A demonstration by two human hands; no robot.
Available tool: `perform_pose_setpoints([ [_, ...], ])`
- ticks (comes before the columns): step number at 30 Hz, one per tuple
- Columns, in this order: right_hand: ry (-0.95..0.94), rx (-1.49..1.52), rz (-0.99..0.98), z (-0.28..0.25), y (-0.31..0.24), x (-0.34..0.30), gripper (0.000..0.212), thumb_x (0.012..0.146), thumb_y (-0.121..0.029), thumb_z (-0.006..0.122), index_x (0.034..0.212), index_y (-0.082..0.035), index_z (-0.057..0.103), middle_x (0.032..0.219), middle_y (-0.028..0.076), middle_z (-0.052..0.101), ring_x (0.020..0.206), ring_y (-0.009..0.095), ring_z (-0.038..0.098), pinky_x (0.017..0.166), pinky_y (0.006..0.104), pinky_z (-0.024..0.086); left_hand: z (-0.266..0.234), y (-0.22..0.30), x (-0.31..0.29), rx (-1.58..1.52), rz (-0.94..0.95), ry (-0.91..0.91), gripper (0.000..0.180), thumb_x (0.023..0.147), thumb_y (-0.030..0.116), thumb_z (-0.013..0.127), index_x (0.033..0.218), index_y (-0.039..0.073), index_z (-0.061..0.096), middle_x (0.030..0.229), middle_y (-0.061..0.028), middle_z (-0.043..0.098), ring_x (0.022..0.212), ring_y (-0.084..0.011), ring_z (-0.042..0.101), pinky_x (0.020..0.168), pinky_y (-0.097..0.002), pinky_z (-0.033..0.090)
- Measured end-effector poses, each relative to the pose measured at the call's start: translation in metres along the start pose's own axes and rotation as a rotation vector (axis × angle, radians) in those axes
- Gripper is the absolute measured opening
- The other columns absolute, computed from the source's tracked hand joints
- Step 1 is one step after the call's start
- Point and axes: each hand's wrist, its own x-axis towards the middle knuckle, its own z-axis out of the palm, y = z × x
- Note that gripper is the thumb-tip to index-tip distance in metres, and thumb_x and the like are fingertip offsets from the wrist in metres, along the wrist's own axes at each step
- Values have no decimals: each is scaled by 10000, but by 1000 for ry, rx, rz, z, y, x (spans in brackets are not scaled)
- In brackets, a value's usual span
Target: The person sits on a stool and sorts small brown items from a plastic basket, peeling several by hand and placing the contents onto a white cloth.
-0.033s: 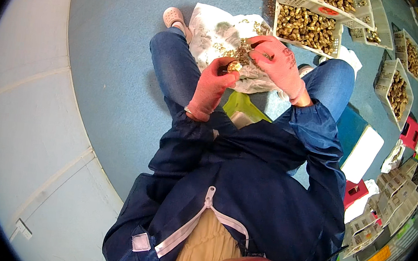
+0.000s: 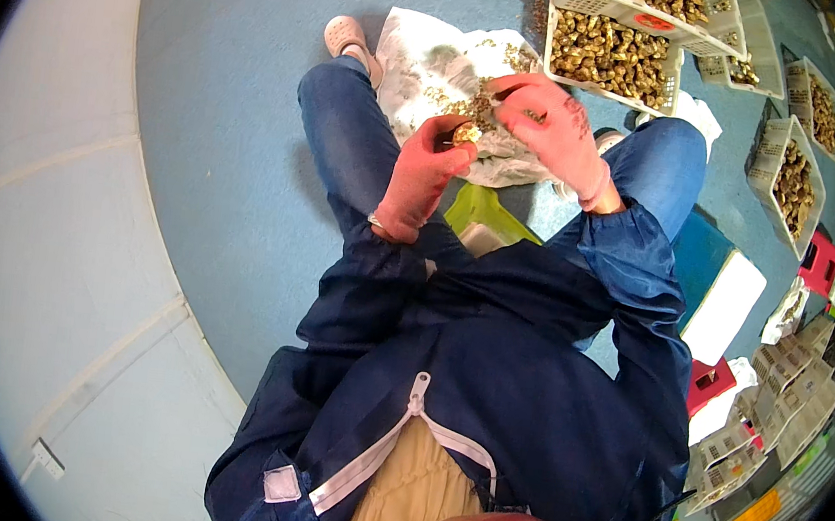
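My left hand (image 2: pixel 424 173), in a coral-pink glove, is closed round a small brown bulb (image 2: pixel 466 133) that shows a pale patch. My right hand (image 2: pixel 554 133), gloved the same way, is just to the right, its fingers curled and bent toward the thumb. Whatever those fingers may hold is too small and hidden to make out. Under both hands a white cloth or sheet (image 2: pixel 404 58) lies on the floor between my feet, strewn with brown scraps and peelings.
White perforated crates (image 2: pixel 678 80) full of brown bulbs stand beyond my right knee, with more crates (image 2: pixel 772 154) at the right. A yellow-green container (image 2: pixel 473 206) sits between my legs. At my right is a blue-and-white box (image 2: pixel 720 305); a white wall (image 2: pixel 53 185) runs along the left.
My right hand has shifted very slightly. My left hand keeps its hold on the bulb.
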Motion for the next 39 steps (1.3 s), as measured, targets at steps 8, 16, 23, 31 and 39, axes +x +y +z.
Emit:
perform_pose_setpoints([
  [8,-39,-24,-58,-3,-2,2,106,834,-109,599,870,-32,662,1139,94,622,1016,245,587,866,332,471,0,-2,0,1,14,-6,468,786,66,632,1229,-37,522,982,-51,598,840,-109,549,743,-240,446],
  [16,-40,59,26,1,-3,1,111,834,-131,595,872,-48,658,1127,83,624,1015,258,582,855,342,467,7,2,-2,108,74,67,423,789,9,625,1201,-26,534,957,-35,596,796,-91,547,702,-222,446],
  [23,-1,-30,14,0,4,2,108,836,-119,602,883,-39,657,1130,80,626,1010,248,587,860,336,473,6,-7,0,281,155,110,361,797,-15,638,1150,-13,561,968,-21,600,770,-65,546,684,-199,445],
  [31,-52,-156,-144,0,5,1,131,830,-93,628,932,-33,684,1140,78,638,1030,236,596,862,315,483,8,-8,0,480,281,159,371,806,13,655,1164,-5,559,984,-24,612,812,-77,574,728,-214,473],
  [39,6,-124,-101,3,9,-1,90,834,-94,635,882,-21,658,1140,75,643,973,222,617,837,299,488,7,-2,-2,269,122,78,395,810,14,631,1197,-4,556,1021,-42,610,850,-85,565,738,-221,452],
])
